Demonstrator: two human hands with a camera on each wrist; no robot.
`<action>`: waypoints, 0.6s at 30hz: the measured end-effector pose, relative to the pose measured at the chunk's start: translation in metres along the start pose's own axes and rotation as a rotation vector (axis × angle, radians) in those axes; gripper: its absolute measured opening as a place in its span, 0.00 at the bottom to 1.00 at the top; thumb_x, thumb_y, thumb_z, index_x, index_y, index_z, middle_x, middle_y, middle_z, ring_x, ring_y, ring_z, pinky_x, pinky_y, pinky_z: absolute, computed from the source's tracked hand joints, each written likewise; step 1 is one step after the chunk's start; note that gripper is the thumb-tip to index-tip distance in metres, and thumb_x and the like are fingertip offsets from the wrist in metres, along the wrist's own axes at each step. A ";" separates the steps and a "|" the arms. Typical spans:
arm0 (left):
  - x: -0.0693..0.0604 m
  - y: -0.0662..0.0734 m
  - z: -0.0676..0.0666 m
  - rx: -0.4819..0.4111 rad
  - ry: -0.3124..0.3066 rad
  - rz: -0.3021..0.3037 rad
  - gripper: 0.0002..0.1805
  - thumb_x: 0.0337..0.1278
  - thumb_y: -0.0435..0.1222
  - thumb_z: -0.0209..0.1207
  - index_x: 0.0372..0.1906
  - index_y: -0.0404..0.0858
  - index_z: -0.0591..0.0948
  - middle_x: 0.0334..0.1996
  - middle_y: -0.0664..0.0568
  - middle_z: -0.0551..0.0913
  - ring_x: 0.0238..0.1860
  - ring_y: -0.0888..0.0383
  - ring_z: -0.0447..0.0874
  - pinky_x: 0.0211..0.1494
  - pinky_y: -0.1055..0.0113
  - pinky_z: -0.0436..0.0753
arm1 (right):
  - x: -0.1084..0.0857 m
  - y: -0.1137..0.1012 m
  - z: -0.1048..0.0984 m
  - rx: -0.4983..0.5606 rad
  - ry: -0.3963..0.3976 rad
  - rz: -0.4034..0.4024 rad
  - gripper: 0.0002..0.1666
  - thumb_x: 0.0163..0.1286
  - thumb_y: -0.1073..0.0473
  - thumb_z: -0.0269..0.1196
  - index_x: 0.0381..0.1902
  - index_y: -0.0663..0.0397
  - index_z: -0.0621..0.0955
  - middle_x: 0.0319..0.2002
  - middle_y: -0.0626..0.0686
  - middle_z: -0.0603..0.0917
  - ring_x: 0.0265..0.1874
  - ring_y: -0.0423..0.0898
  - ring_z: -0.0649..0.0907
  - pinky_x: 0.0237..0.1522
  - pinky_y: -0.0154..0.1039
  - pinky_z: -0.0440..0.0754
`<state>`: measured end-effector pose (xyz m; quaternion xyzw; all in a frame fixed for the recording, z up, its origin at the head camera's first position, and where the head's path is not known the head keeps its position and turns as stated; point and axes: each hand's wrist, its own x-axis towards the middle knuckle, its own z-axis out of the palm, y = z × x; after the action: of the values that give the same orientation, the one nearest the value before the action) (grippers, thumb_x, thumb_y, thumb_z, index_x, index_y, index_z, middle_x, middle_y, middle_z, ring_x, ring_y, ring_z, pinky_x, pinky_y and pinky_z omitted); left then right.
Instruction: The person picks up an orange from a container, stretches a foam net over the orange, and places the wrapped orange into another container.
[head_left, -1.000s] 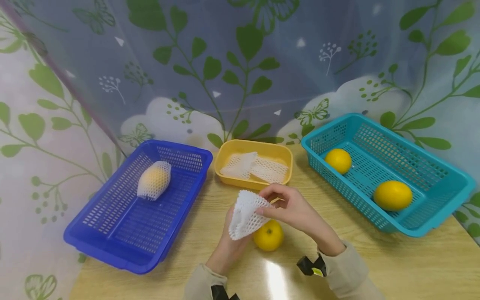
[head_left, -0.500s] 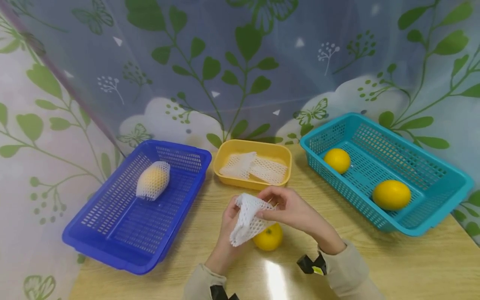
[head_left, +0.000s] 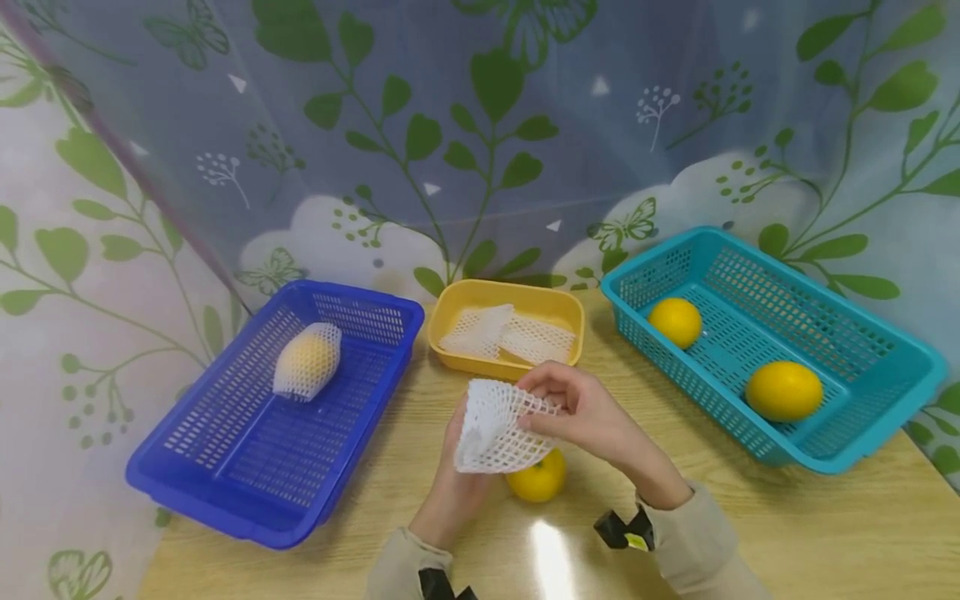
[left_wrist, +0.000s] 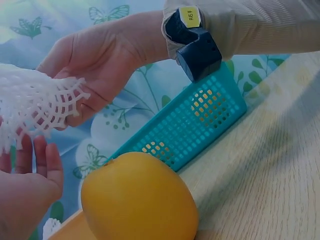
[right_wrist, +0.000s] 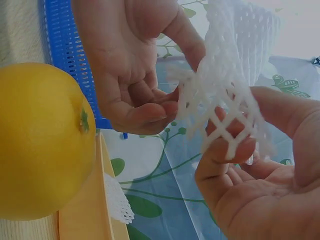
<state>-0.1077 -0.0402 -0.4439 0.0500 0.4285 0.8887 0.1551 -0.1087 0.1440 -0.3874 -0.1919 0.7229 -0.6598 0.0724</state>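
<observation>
A white foam net sleeve [head_left: 502, 427] is spread between my two hands, above the table. My left hand [head_left: 459, 479] holds it from the left and behind, its fingers largely hidden by the mesh in the head view. At the sleeve's right edge, my right hand [head_left: 592, 417] pinches the mesh between thumb and fingers; the right wrist view shows fingertips inside the flared mouth [right_wrist: 230, 125]. Just below the sleeve a round yellow fruit [head_left: 537, 479] sits on the table, its top partly covered. Neither hand grips the fruit [left_wrist: 140, 200].
A yellow tray [head_left: 450, 360] with more net sleeves [head_left: 536, 337] stands behind the hands. To the left, a blue basket [head_left: 352, 450] contains one net-wrapped fruit [head_left: 309, 362]. The teal basket [head_left: 847, 333] at right holds two bare yellow fruits [head_left: 785, 392]. A patterned curtain [head_left: 420, 167] hangs behind.
The sleeve has been turned and its mouth spread wider toward the right. My right fingers have shifted slightly along its edge. The fruit and the containers stay put.
</observation>
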 end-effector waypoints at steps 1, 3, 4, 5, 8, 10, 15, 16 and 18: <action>0.000 -0.001 -0.001 -0.007 -0.017 0.004 0.16 0.79 0.38 0.39 0.63 0.44 0.69 0.52 0.54 0.79 0.52 0.61 0.79 0.58 0.66 0.77 | 0.000 0.001 0.000 0.015 -0.001 -0.006 0.20 0.61 0.71 0.68 0.51 0.67 0.77 0.38 0.61 0.83 0.30 0.47 0.83 0.32 0.34 0.83; 0.001 -0.002 -0.003 -0.018 -0.052 0.019 0.18 0.75 0.32 0.39 0.65 0.41 0.66 0.53 0.52 0.78 0.52 0.60 0.79 0.57 0.66 0.78 | 0.000 0.002 -0.001 0.048 -0.007 -0.015 0.21 0.61 0.73 0.67 0.52 0.68 0.77 0.39 0.63 0.83 0.31 0.47 0.83 0.32 0.34 0.83; 0.001 -0.002 -0.004 -0.023 -0.068 0.030 0.19 0.73 0.31 0.40 0.65 0.40 0.66 0.53 0.52 0.78 0.52 0.60 0.79 0.57 0.67 0.78 | 0.001 0.002 -0.001 0.060 -0.011 -0.017 0.21 0.61 0.73 0.66 0.52 0.68 0.76 0.40 0.63 0.82 0.31 0.47 0.83 0.33 0.34 0.83; 0.001 -0.003 -0.004 -0.025 -0.088 0.044 0.20 0.70 0.30 0.41 0.64 0.40 0.66 0.52 0.52 0.78 0.51 0.60 0.79 0.56 0.68 0.78 | 0.001 0.003 -0.001 0.071 -0.015 -0.021 0.21 0.61 0.73 0.66 0.53 0.68 0.76 0.41 0.63 0.82 0.32 0.47 0.84 0.33 0.35 0.83; 0.001 -0.004 -0.007 -0.036 -0.164 0.103 0.18 0.68 0.30 0.41 0.58 0.45 0.72 0.48 0.56 0.80 0.47 0.63 0.79 0.53 0.70 0.79 | 0.001 0.004 -0.002 0.112 -0.033 -0.046 0.21 0.62 0.74 0.64 0.54 0.70 0.75 0.43 0.63 0.82 0.35 0.46 0.84 0.35 0.35 0.84; 0.001 -0.004 -0.007 -0.038 -0.208 0.122 0.18 0.67 0.31 0.42 0.55 0.47 0.74 0.46 0.58 0.80 0.47 0.64 0.79 0.53 0.71 0.78 | 0.002 0.006 -0.003 0.159 -0.057 -0.071 0.21 0.63 0.75 0.63 0.54 0.73 0.74 0.43 0.61 0.83 0.36 0.45 0.84 0.36 0.35 0.84; -0.002 -0.001 -0.006 -0.119 -0.216 0.099 0.21 0.58 0.27 0.39 0.51 0.47 0.74 0.44 0.58 0.80 0.45 0.64 0.78 0.51 0.70 0.78 | 0.003 0.012 -0.006 0.281 -0.122 -0.148 0.18 0.65 0.76 0.57 0.54 0.74 0.73 0.44 0.54 0.84 0.39 0.43 0.83 0.40 0.36 0.84; -0.002 -0.001 -0.005 -0.143 -0.206 0.096 0.21 0.56 0.26 0.39 0.50 0.46 0.74 0.43 0.57 0.79 0.44 0.63 0.78 0.49 0.69 0.79 | 0.003 0.012 -0.006 0.289 -0.126 -0.161 0.18 0.66 0.76 0.56 0.54 0.72 0.74 0.44 0.54 0.84 0.40 0.43 0.83 0.41 0.37 0.84; -0.002 -0.001 -0.004 -0.177 -0.186 0.094 0.22 0.51 0.24 0.40 0.48 0.44 0.75 0.41 0.56 0.79 0.42 0.62 0.78 0.47 0.69 0.79 | 0.003 0.013 -0.007 0.301 -0.128 -0.178 0.18 0.65 0.76 0.54 0.53 0.68 0.75 0.45 0.53 0.84 0.41 0.43 0.83 0.42 0.37 0.83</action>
<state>-0.1059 -0.0433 -0.4471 0.1385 0.3295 0.9208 0.1563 -0.1164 0.1495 -0.3985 -0.2837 0.5902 -0.7507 0.0872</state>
